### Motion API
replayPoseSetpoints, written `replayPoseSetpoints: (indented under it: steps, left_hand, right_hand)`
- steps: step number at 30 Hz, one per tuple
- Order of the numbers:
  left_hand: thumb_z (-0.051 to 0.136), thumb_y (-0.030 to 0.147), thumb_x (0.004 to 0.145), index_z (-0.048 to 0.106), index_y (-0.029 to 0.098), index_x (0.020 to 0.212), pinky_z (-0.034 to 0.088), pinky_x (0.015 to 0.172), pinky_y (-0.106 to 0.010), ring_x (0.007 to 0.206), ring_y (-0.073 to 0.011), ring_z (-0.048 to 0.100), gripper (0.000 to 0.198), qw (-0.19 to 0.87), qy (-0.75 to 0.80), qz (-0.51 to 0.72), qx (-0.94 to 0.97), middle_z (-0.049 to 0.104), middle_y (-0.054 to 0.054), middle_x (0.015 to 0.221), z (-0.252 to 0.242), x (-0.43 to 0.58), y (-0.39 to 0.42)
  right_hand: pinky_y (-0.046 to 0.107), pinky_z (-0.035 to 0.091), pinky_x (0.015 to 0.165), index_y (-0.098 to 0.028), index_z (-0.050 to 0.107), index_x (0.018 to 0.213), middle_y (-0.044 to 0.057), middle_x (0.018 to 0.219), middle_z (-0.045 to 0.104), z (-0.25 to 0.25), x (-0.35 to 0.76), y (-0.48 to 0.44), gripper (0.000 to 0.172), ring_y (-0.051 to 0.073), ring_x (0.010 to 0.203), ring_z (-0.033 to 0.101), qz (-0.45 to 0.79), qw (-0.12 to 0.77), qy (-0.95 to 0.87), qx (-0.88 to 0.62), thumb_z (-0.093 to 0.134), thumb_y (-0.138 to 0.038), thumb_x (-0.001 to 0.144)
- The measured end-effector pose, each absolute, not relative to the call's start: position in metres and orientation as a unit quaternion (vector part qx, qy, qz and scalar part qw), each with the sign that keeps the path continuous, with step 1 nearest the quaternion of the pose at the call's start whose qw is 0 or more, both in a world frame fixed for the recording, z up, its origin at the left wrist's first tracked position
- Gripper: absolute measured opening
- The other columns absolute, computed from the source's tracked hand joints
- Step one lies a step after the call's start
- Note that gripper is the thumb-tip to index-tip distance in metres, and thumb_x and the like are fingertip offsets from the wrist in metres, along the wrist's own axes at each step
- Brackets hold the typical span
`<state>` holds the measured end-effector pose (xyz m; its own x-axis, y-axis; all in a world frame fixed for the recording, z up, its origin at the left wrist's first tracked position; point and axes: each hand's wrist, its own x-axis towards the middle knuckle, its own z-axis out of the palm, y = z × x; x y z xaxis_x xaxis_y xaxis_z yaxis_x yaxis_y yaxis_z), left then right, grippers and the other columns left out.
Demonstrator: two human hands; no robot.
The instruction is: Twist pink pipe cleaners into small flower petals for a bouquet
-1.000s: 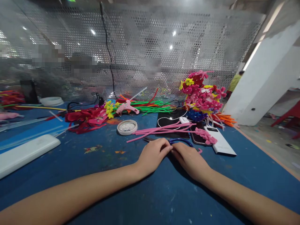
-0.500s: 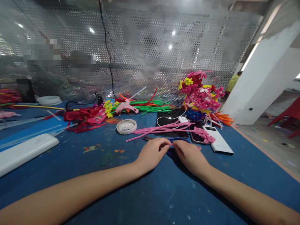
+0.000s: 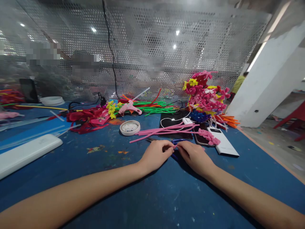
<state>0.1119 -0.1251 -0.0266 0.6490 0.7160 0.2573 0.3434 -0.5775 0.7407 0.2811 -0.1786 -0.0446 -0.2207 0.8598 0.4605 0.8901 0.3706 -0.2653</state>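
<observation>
My left hand point(image 3: 157, 154) and my right hand point(image 3: 194, 156) meet fingertip to fingertip over the blue table. Between them is a short bit of pink pipe cleaner point(image 3: 175, 146), pinched from both sides and mostly covered by the fingers. Blue-handled pliers point(image 3: 178, 140) lie under and just behind my hands, their dark tips pointing left. Several long pink pipe cleaners point(image 3: 162, 129) rest behind the hands. To their right, a bunch of twisted pink pipe-cleaner pieces point(image 3: 209, 137) lies over a phone point(image 3: 199, 140).
A round dish of small white beads point(image 3: 130, 128) stands left of the pipe cleaners. Farther back are a pink glue gun point(image 3: 130, 108), red ribbons point(image 3: 88, 119) and a heap of pipe-cleaner flowers point(image 3: 206, 98). A white power bank point(image 3: 225, 144) lies at right, a long white case point(image 3: 30, 154) at left.
The view has shifted slightly. My hands stay together at the pink pipe cleaner, with only a small change in the right fingers.
</observation>
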Motion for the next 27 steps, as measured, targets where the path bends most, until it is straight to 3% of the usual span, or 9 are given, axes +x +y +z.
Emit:
replayPoseSetpoints:
  steps: [4,6,10,12,15,18,21,27]
  left_hand:
    - [0.046,0.022,0.083,0.068,0.018,0.085,0.044,0.068,-0.025,0.072,-0.0159,0.06,0.022,0.324,0.301,0.278,0.853,0.069,-0.001,0.081,-0.024,0.111,-0.128]
    - [0.047,0.022,0.083,0.066,0.018,0.082,0.043,0.067,-0.025,0.071,-0.0155,0.06,0.02,0.325,0.312,0.282,0.847,0.068,-0.001,0.079,-0.024,0.11,-0.129]
    - [0.046,0.024,0.083,0.062,0.019,0.08,0.04,0.06,-0.023,0.065,-0.0137,0.055,0.017,0.334,0.35,0.292,0.825,0.063,0.001,0.072,-0.027,0.108,-0.127]
    - [0.046,0.024,0.082,0.059,0.02,0.085,0.038,0.056,-0.022,0.061,-0.0122,0.052,0.014,0.333,0.37,0.297,0.815,0.057,0.003,0.067,-0.029,0.107,-0.124]
    - [0.048,0.024,0.079,0.052,0.023,0.095,0.035,0.053,-0.021,0.058,-0.0116,0.05,0.016,0.298,0.408,0.29,0.813,0.05,0.006,0.063,-0.028,0.104,-0.116]
    - [0.048,0.022,0.078,0.049,0.024,0.099,0.034,0.052,-0.022,0.059,-0.0132,0.053,0.021,0.233,0.414,0.234,0.848,0.053,0.006,0.064,-0.025,0.1,-0.111]
    - [0.045,0.02,0.079,0.051,0.024,0.098,0.041,0.056,-0.025,0.066,-0.0167,0.06,0.02,0.172,0.368,0.17,0.898,0.062,0.002,0.073,-0.022,0.097,-0.11]
    - [0.042,0.017,0.08,0.053,0.017,0.099,0.051,0.065,-0.034,0.077,-0.0246,0.065,0.023,0.084,0.288,0.081,0.951,0.068,-0.007,0.086,-0.027,0.102,-0.11]
  right_hand:
    - [0.032,0.047,0.064,-0.016,0.059,0.087,0.008,0.077,0.064,-0.039,0.28,-0.184,0.021,0.02,0.071,0.061,-0.017,0.265,-0.782,-0.564,0.039,-0.02,0.09]
    - [0.032,0.048,0.069,-0.017,0.057,0.093,0.007,0.084,0.064,-0.031,0.281,-0.186,0.013,0.02,0.078,0.06,0.008,0.267,-0.797,-0.542,0.048,-0.02,0.084]
    - [0.036,0.043,0.092,-0.02,0.042,0.12,0.009,0.12,0.052,-0.008,0.288,-0.165,0.047,0.02,0.11,0.05,0.098,0.297,-0.836,-0.45,0.054,-0.015,0.075]
    - [0.038,0.041,0.094,-0.02,0.039,0.123,0.01,0.124,0.049,0.0,0.291,-0.134,0.048,0.02,0.114,0.048,0.065,0.286,-0.842,-0.452,0.052,-0.015,0.077]
    - [0.041,0.04,0.095,-0.016,0.043,0.122,0.012,0.121,0.051,0.005,0.291,-0.069,0.045,0.023,0.114,0.048,-0.011,0.245,-0.842,-0.48,0.054,-0.016,0.078]
    - [0.045,0.039,0.095,-0.014,0.049,0.119,0.012,0.12,0.052,-0.001,0.283,-0.004,0.039,0.026,0.114,0.048,-0.052,0.202,-0.835,-0.509,0.058,-0.019,0.081]
    - [0.046,0.045,0.087,-0.016,0.051,0.118,0.009,0.121,0.052,-0.012,0.271,0.043,0.033,0.023,0.105,0.053,-0.089,0.159,-0.817,-0.547,0.054,-0.03,0.088]
    - [0.043,0.048,0.083,-0.016,0.051,0.117,0.008,0.119,0.054,-0.024,0.244,0.09,0.032,0.022,0.1,0.056,-0.137,0.097,-0.801,-0.575,0.053,-0.031,0.088]
